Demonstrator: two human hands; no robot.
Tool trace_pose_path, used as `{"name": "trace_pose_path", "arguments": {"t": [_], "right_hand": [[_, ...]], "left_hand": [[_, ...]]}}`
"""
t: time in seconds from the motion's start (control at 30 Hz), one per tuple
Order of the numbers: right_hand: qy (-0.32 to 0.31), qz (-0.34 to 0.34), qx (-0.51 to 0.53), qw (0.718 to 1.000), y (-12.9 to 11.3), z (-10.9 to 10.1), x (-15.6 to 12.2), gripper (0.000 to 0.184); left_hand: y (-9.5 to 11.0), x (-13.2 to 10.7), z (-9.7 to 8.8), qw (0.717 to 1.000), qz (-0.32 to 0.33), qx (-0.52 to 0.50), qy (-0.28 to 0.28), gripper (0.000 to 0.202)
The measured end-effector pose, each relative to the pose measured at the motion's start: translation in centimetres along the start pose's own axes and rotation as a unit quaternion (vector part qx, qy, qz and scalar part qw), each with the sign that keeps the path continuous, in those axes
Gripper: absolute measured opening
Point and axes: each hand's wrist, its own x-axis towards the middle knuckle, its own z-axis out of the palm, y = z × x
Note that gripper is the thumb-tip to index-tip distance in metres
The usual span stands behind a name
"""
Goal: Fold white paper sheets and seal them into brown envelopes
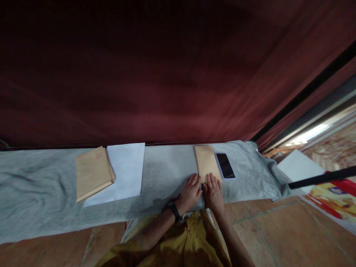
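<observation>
A brown paper envelope [206, 159] lies flat on the grey cloth, its long side running away from me. My right hand [213, 193] rests on its near end, palm down with fingers stretched out. Beside the envelope's lower left corner is my left hand [189, 194], fingers extended and thumb towards the right hand; whether its fingertips touch the paper edge I cannot tell. A dark watch band circles my left wrist. Just right of the envelope lies a phone [225, 165] with a black screen and a pale purple edge.
On the left, several brown envelopes [93, 172] overlap white paper [128, 174] on the grey cloth [164, 167]. A dark red curtain [167, 74] hangs behind. At right are a black bar [322, 178] and a red and yellow box [333, 198], above a tiled floor [267, 230].
</observation>
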Motion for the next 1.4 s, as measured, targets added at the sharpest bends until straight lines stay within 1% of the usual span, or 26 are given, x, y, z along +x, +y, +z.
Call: {"name": "trace_pose_path", "arguments": {"t": [0.1, 0.17, 0.23, 0.33, 0.37, 0.43, 0.53, 0.6, 0.67, 0.73, 0.8, 0.87, 0.93, 1.0, 1.07, 1.17, 1.23, 1.3, 1.4], "right_hand": [[-0.001, 0.006, -0.004, 1.000, -0.2, -0.1, 0.1, 0.054], [0.001, 0.009, -0.002, 1.000, -0.2, -0.2, 0.2, 0.053], [0.006, 0.007, 0.006, 1.000, -0.2, -0.3, 0.2, 0.053], [0.024, -0.011, 0.032, 0.999, 0.1, -0.4, 0.1, 0.056], [0.030, -0.022, 0.045, 0.998, 0.0, -0.4, 0.0, 0.058], [0.038, -0.047, 0.072, 0.996, -0.4, -0.2, -0.1, 0.060], [0.040, -0.086, 0.108, 0.990, -2.3, 0.1, -0.4, 0.060], [0.030, -0.114, 0.124, 0.985, -4.3, 0.2, -0.8, 0.058], [0.004, -0.140, 0.127, 0.982, -6.2, 0.1, -1.2, 0.056], [-0.022, -0.156, 0.118, 0.980, -7.7, 0.0, -1.6, 0.054], [-0.034, -0.155, 0.108, 0.981, -8.4, 0.0, -1.7, 0.054], [-0.034, -0.147, 0.108, 0.983, -8.5, 0.0, -1.6, 0.054], [-0.040, -0.148, 0.110, 0.982, -8.3, -0.1, -1.4, 0.055], [-0.047, -0.155, 0.106, 0.981, -8.1, -0.1, -1.4, 0.057], [-0.052, -0.160, 0.101, 0.981, -8.0, -0.3, -1.4, 0.060], [-0.054, -0.162, 0.099, 0.980, -8.2, -0.4, -1.6, 0.062], [-0.052, -0.159, 0.100, 0.981, -8.3, -0.4, -1.6, 0.062], [-0.047, -0.152, 0.102, 0.982, -8.4, -0.3, -1.6, 0.061], [-0.042, -0.141, 0.110, 0.983, -8.5, -0.2, -1.5, 0.057]], "left_hand": [[-0.2, -0.4, -0.2, 1.000, 0.013, 0.007, -0.005, 0.056], [-0.6, -0.9, -0.8, 1.000, 0.008, 0.017, 0.000, 0.053], [-1.3, -1.9, -1.8, 0.999, -0.006, 0.038, 0.019, 0.052], [-3.1, -4.4, -4.1, 0.991, -0.053, 0.098, 0.076, 0.053], [-3.9, -5.6, -5.1, 0.984, -0.080, 0.125, 0.098, 0.054], [-5.7, -8.1, -7.0, 0.962, -0.145, 0.183, 0.143, 0.057], [-8.6, -12.3, -9.6, 0.915, -0.242, 0.256, 0.197, 0.063], [-10.3, -14.6, -10.7, 0.889, -0.291, 0.281, 0.214, 0.069], [-11.5, -16.1, -11.4, 0.878, -0.318, 0.286, 0.212, 0.071], [-12.0, -16.7, -11.7, 0.878, -0.334, 0.284, 0.194, 0.067], [-11.9, -16.6, -11.9, 0.880, -0.345, 0.279, 0.168, 0.058], [-11.7, -16.3, -12.1, 0.885, -0.348, 0.269, 0.150, 0.048], [-11.4, -16.2, -12.5, 0.897, -0.338, 0.245, 0.144, 0.038], [-11.4, -16.4, -13.1, 0.909, -0.329, 0.205, 0.153, 0.036], [-11.5, -16.7, -14.0, 0.911, -0.342, 0.155, 0.168, 0.034], [-12.1, -17.0, -15.5, 0.889, -0.408, 0.092, 0.186, 0.026], [-12.7, -17.0, -16.3, 0.872, -0.440, 0.061, 0.206, 0.021], [-13.3, -17.0, -16.7, 0.867, -0.441, 0.027, 0.232, 0.017], [-14.0, -17.3, -17.1, 0.872, -0.419, -0.024, 0.252, 0.020]]}}
